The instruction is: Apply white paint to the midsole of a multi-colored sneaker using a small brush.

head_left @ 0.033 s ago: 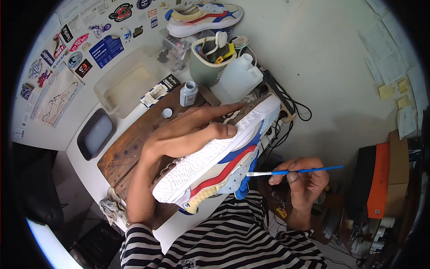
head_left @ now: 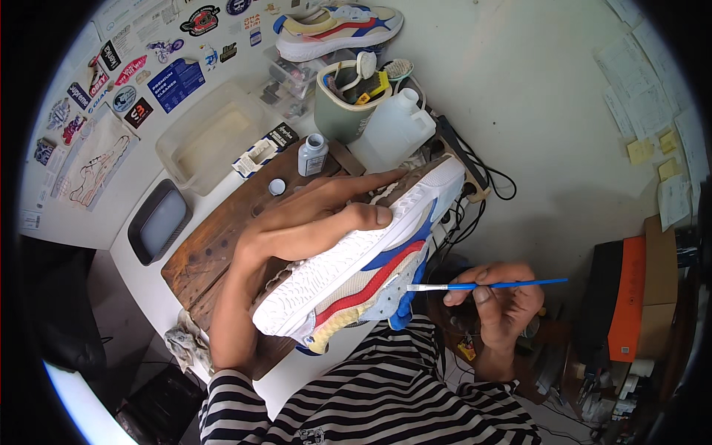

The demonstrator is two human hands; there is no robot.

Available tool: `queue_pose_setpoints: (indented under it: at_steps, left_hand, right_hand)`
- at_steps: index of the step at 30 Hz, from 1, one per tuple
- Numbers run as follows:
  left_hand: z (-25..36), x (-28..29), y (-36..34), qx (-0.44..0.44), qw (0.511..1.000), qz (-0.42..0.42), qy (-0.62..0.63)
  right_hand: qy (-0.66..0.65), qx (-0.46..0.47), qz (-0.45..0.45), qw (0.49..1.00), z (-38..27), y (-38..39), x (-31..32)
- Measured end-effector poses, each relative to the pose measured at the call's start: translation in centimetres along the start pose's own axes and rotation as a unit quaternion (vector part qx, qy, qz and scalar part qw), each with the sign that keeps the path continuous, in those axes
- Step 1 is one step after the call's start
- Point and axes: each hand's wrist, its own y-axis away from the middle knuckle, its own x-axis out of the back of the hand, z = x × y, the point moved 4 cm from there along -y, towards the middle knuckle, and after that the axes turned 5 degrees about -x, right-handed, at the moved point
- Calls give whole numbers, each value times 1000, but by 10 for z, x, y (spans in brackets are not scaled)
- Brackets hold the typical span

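My left hand (head_left: 319, 222) is closed around a sneaker (head_left: 393, 259) tipped on its side, with its thumb on the white midsole and its fingers over the brown sole. The upper is a mix of beige, blue, red, yellow and pale blue. A thin blue paintbrush (head_left: 504, 282) is pinched in my right hand (head_left: 504, 304), right of the shoe. Its flat pale bristles point left, at the pale blue part of the upper; whether they touch it I cannot tell. An opened small bottle (head_left: 313, 156) stands beyond my left hand, its white cap (head_left: 277, 187) lying nearby.
Under the shoe is a dark wooden board (head_left: 200, 259) on a white table. Behind stand a clear plastic tub (head_left: 178, 152), a small box (head_left: 265, 150), a translucent jug (head_left: 393, 130) and a brush bin (head_left: 337, 111). A matching sneaker (head_left: 337, 33) sits higher up. Cables (head_left: 475, 170) run along the right edge.
The paintbrush has tilted very slightly, its bristle end a touch further left. My left hand and the sneaker have stayed put.
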Motion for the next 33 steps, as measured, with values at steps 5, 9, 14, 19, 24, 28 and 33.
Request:
queue_pose_setpoints:
  at_steps: [5,9,14,19,24,28,33]
  left_hand:
    - [-1,-2,-1,-16,1000,-1,-2]
    - [2,0,-1,-16,1000,1,0]
    - [-1,0,-1,-14,1000,6,-14]
    - [-2,-1,-1,-21,1000,7,-9]
    - [0,0,0,-7,1000,0,-7]
    - [4,1,-1,1,1000,-6,-14]
    - [1,1,-1,-2,1000,-3,-10]
  right_hand:
    - [51,26,-40,998,-1,3,-6]
    - [77,54,-64,994,2,0,-10]
    - [80,63,-19,995,3,1,-2]
    - [148,116,-69,980,-5,-1,-12]
    - [152,147,-20,977,-6,1,-9]
    - [205,161,-90,961,-15,-1,-22]
    - [201,171,-45,963,-10,0,-16]
